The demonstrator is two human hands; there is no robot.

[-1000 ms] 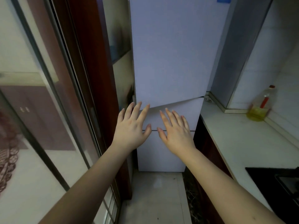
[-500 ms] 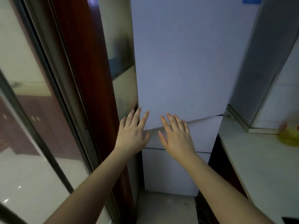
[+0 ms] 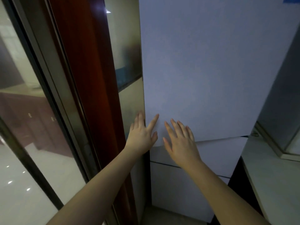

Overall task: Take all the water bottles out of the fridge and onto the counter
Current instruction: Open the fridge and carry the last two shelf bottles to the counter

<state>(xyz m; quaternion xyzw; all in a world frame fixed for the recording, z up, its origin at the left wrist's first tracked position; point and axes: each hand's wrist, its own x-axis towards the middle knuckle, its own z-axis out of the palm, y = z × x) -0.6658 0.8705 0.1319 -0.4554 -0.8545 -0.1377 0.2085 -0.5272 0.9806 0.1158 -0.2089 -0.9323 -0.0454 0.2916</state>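
White fridge: shut, filling the middle of the view; no water bottles in sight, presumably behind the upper door, so nothing yet on the counter.
Upper door: tall pale panel, lower edge slanting just above the drawer fronts; best opened by pulling from the left edge, hinges apparently on the right.
Wooden door frame: dark red, close beside the fridge's left side; narrow gap there, so little room for fingers; worth sliding in flat and low.
Counter: pale, to the right of the fridge, near enough for a short carry; better to swing the door wide first for a free path.
Left hand: released, fingers straight, fingertips at the door's left edge, some hidden past it; should hook round that edge, then pull steadily.
Right hand: released, fingers spread flat near the door's lower corner, holding nothing; contact with the panel unclear; kept free for the first bottle.
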